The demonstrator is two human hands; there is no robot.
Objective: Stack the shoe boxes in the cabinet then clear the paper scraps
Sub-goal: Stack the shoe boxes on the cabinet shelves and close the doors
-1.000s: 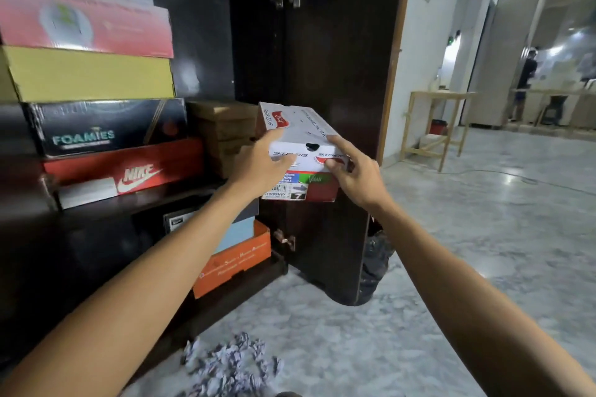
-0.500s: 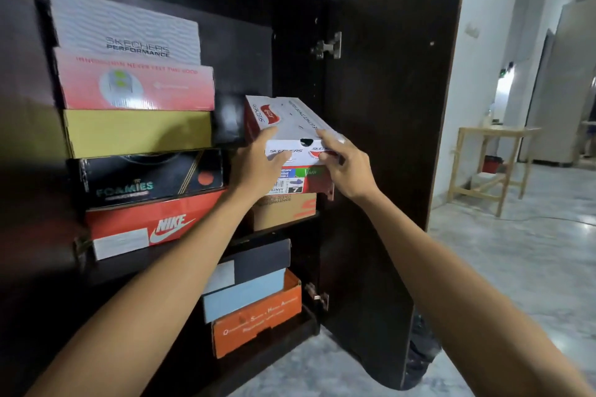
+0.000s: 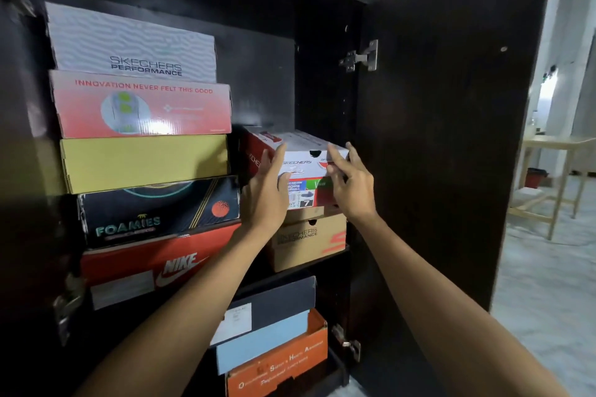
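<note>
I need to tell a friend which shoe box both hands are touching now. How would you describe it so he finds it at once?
Look in the dark cabinet with its door open, on the upper shelf, right of the tall stack. There the white and red Skechers box sits on a brown Skechers Performance box, with the left hand and right hand at its front. It alone has a white lid with a colourful size label beneath.

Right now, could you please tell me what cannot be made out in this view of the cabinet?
- Head view: the paper scraps are out of frame.
- The white and red shoe box: its end label is partly hidden by the left hand and right hand.
- Whether that box rests fully on the brown box: hidden by both hands.
- The orange box: cut off by the bottom edge.
</note>
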